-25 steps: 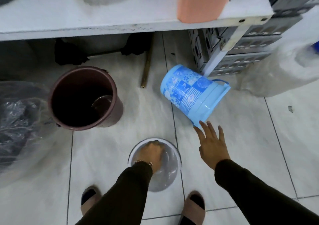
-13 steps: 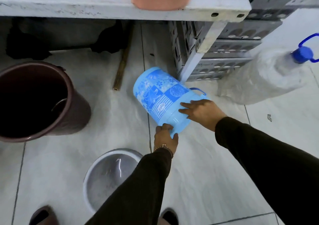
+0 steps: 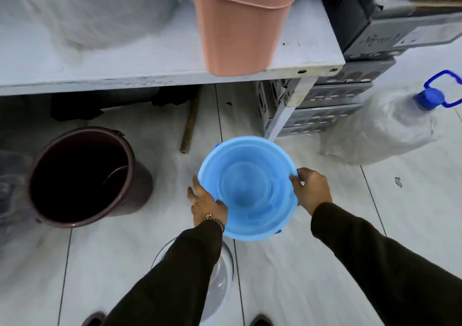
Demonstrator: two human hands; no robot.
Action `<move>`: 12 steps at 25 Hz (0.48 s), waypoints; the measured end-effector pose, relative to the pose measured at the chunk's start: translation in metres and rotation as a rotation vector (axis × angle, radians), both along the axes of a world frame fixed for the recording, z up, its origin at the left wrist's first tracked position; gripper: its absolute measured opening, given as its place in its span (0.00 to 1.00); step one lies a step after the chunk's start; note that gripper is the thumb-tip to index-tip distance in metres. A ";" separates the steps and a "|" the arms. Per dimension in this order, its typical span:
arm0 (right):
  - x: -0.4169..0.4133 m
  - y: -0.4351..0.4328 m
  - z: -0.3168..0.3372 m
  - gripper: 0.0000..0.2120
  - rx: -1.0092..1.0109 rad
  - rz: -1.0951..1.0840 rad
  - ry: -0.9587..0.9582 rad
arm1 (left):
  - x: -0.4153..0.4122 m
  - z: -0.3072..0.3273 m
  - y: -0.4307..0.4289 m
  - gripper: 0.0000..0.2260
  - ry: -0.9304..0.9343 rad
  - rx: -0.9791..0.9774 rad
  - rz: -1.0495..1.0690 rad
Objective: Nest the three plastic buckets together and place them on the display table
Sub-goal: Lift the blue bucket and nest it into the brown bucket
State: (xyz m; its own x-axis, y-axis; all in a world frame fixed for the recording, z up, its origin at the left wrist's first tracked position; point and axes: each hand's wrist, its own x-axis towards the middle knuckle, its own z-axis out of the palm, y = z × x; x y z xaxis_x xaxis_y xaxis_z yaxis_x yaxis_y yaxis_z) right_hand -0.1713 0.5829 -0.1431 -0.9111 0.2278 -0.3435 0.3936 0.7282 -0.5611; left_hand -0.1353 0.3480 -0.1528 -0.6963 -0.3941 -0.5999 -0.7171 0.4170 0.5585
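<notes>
A blue bucket [image 3: 246,188] is held upright above the floor, its open mouth facing me. My left hand [image 3: 206,204] grips its left rim and my right hand [image 3: 311,189] grips its right rim. A dark maroon bucket [image 3: 80,178] stands upright on the floor to the left, its wire handle hanging inside. A clear bucket [image 3: 223,270] stands on the floor below my left forearm, which hides most of it. The white display table [image 3: 150,60] spans the top of the view.
A salmon-pink bucket [image 3: 241,23] stands at the table's front edge, with a plastic-wrapped bundle [image 3: 82,8] to its left. Grey crates [image 3: 325,108] are stacked by the table leg. A wrapped jug with a blue cap [image 3: 390,123] lies at the right. A wooden stick [image 3: 190,123] lies under the table.
The blue bucket lay tilted on its side on the floor; both hands took it, turned it upright and lifted it. My left hand left the clear bucket. The view tilted up.
</notes>
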 end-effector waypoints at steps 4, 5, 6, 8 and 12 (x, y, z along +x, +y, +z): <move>0.019 0.007 -0.016 0.10 -0.243 -0.494 -0.202 | 0.009 -0.010 -0.002 0.23 -0.018 0.260 -0.012; 0.023 0.008 -0.017 0.13 -0.287 -0.550 -0.215 | 0.009 -0.011 0.000 0.21 -0.010 0.310 0.051; 0.026 0.009 -0.018 0.16 -0.314 -0.557 -0.222 | 0.009 -0.012 0.003 0.20 -0.016 0.333 0.118; 0.029 0.006 -0.018 0.20 -0.369 -0.530 -0.254 | 0.007 -0.017 0.006 0.26 -0.099 0.346 0.209; 0.029 -0.001 -0.012 0.18 -0.484 -0.543 -0.332 | 0.019 -0.025 0.021 0.36 -0.396 0.686 0.424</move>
